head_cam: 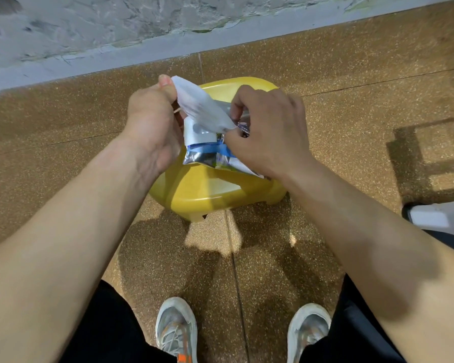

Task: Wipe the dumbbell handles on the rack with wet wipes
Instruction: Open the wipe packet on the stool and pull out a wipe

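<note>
A silver and blue wet wipes pack (pixel 207 155) is held above a yellow plastic stool (pixel 207 189). My left hand (pixel 150 127) pinches a white wet wipe (pixel 199 106) at its upper corner, and the sheet stretches down to the pack's opening. My right hand (pixel 268 132) grips the right side of the pack, fingers curled at the opening. No dumbbells or rack are in view.
The floor is speckled brown rubber tile (pixel 63 121). A grey wall base (pixel 116 48) runs across the top. My two grey shoes (pixel 177 328) stand below the stool. A white and black object (pixel 430 216) lies at the right edge.
</note>
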Tool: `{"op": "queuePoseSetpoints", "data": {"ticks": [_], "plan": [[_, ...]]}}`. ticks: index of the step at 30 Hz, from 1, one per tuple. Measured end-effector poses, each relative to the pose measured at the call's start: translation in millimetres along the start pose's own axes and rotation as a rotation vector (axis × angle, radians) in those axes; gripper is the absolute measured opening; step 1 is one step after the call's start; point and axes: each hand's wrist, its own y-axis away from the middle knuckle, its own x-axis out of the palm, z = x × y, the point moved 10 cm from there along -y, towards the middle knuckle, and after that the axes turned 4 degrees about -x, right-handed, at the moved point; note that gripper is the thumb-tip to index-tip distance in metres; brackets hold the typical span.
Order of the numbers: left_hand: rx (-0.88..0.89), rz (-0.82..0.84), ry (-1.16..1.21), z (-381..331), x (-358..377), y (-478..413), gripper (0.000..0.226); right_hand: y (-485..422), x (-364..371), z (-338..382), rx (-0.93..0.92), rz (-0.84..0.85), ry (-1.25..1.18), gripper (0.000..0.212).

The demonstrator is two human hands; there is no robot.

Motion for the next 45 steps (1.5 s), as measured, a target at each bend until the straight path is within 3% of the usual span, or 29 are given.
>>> {"op": "queuePoseSetpoints", "data": {"ticks": [4, 7, 11, 16, 19, 22, 28, 30, 33, 40, 42, 45], "plan": [[-0.236, 0.067, 0.088, 22.5, 3.3, 1.0, 0.027, 5.3, 16.5, 12.0, -0.115, 0.052, 0.012, 0.020], [-0.317, 0.084, 0.200, 26.8, 4.1, -2.3, 0.027, 5.1, 20.9, 11.2, -0.107, 0.051, -0.033, 0.028], [-0.370, 0.155, 0.240, 33.3, 20.5, 6.2, 0.027, 2.5, 22.7, 8.7, -0.090, 0.037, 0.116, 0.036], [0.067, 0.224, -0.098, -25.9, 43.8, 12.3, 0.034, 1.1, 36.9, 5.8, -0.062, 0.085, 0.206, 0.028], [0.236, 0.069, -0.234, -57.7, 20.7, -4.0, 0.031, -0.4, 39.7, 2.6, -0.066, 0.085, 0.199, 0.034], [0.245, -0.080, -0.319, -52.8, -8.1, -24.5, 0.038, 1.0, 35.7, -0.3, -0.070, 0.065, 0.205, 0.028], [0.315, 0.039, -0.389, -60.7, -18.9, -36.3, 0.034, -1.3, 13.2, -29.5, 0.011, 0.010, 0.184, 0.032], [0.269, 0.104, -0.253, -60.3, -23.4, -36.1, 0.035, -2.0, 11.2, -33.7, 0.020, 0.017, 0.166, 0.040], [0.064, 0.214, -0.172, -46.4, -20.8, -32.4, 0.028, -1.5, 12.7, -30.4, 0.008, 0.031, 0.147, 0.044], [-0.290, 0.703, 0.193, -32.8, 16.3, 0.6, 0.034, 0.0, 15.6, -20.2, -0.013, 0.123, 0.144, 0.068], [-0.290, 0.702, 0.034, -29.5, 21.4, 6.4, 0.032, 2.0, 12.9, -17.0, -0.008, 0.124, 0.118, 0.074], [-0.071, 0.395, -0.667, -21.8, 10.2, 0.9, 0.029, 4.3, 2.1, -10.3, -0.027, 0.014, 0.067, 0.052]]}}
